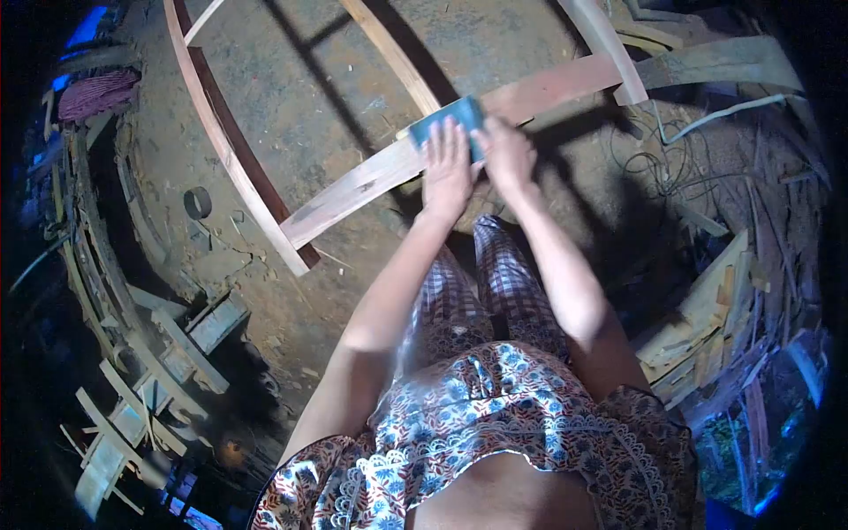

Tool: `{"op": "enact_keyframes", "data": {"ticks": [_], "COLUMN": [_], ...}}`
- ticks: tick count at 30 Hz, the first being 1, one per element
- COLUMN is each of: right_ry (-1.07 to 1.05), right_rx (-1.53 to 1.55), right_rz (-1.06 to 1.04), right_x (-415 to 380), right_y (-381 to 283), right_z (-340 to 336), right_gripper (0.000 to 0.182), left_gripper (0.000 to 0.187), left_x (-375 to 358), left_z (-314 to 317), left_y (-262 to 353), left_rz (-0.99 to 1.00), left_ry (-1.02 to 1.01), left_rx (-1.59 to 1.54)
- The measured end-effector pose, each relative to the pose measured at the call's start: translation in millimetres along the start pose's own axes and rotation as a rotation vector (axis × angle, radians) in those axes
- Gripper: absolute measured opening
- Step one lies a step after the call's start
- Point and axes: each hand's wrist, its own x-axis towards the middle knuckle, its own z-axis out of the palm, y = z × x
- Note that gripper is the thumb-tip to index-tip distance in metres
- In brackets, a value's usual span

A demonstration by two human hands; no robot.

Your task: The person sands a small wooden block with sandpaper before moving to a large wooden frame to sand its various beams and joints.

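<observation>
Both hands are on a blue sheet [466, 112] that looks like sandpaper, on the front rail [353, 187] of a wooden frame. My left hand [446, 163] lies over the sheet with fingers stretched out flat and pointing away from me. Bent round the sheet's right edge, my right hand [506, 155] is slightly blurred, with its fingers curled. The rail joins a reddish side piece [231, 157] at the left and a pale one [608, 46] at the right. A middle slat [396, 55] meets it near the sheet. The sheet's underside is hidden.
The floor [291, 106] is brown and littered with chips. A tangled wire [667, 168] lies at the right, near stacked boards [707, 309]. A dark ring [197, 204] rests at the left. Wooden pieces [159, 380] are heaped at the lower left.
</observation>
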Motion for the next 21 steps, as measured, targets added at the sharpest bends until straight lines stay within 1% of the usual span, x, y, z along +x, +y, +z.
{"op": "enact_keyframes", "data": {"ticks": [1,3,4,5,6,7,9,10,12,14,15,17,19,20,21], "right_ry": [0.01,0.049,-0.011,-0.067,-0.13,-0.283,-0.197,-0.205,-0.18,-0.135,-0.125,-0.132,-0.098,-0.065,-0.036], "right_rx": [0.032,0.045,0.108,0.172,0.115,0.056,-0.039,-0.038,-0.032,-0.056,-0.064,0.036,-0.104,-0.045,-0.085], "right_rz": [0.016,-0.005,0.006,0.016,-0.031,-0.025,-0.209,-0.203,-0.269,-0.155,-0.093,0.121,0.079,0.064,0.033], "right_x": [11.4,18.8,14.1,8.7,5.5,1.5,-3.7,-2.8,7.9,28.9,37.2,51.4,66.4,63.7,61.6], "right_y": [14.3,14.1,8.1,-1.4,-3.5,-12.9,-23.1,-19.1,-6.2,17.9,31.0,45.6,57.6,58.0,56.2], "right_z": [-10.5,-19.0,-19.7,-16.8,0.9,6.5,20.7,18.9,6.9,-14.3,-31.2,-69.0,-83.7,-82.5,-79.9], "right_gripper": [0.018,0.019,0.019,0.019,0.019,0.014,0.015,0.015,0.016,0.019,0.023,0.02,0.018,0.017,0.019], "left_gripper": [0.066,0.068,0.07,0.07,0.071,0.073,0.075,0.076,0.075,0.076,0.081,0.08,0.08,0.079,0.08], "left_x": [17.5,24.7,21.9,8.9,-5.1,-19.5,-35.7,-33.6,-20.2,10.9,28.4,65.7,84.5,83.1,78.2], "left_z": [4.1,7.0,3.1,-3.5,-4.6,-5.4,-18.0,-18.5,-10.5,4.5,13.5,27.6,36.9,36.1,34.3], "left_y": [15.2,27.6,23.3,19.6,11.8,4.5,-3.0,0.9,14.0,31.4,44.1,72.1,90.5,90.0,84.1], "left_rz": [0.023,-0.004,0.011,-0.047,-0.1,-0.153,-0.207,-0.215,-0.207,-0.143,-0.097,-0.012,0.007,0.016,0.058], "left_ry": [-0.01,-0.064,-0.038,-0.032,-0.063,-0.1,-0.062,-0.059,-0.045,0.008,0.022,0.012,0.049,0.058,0.052], "left_rx": [0.008,0.171,0.076,0.011,0.095,0.179,0.03,0.043,0.02,-0.024,-0.018,0.006,0.034,0.03,0.052]}}
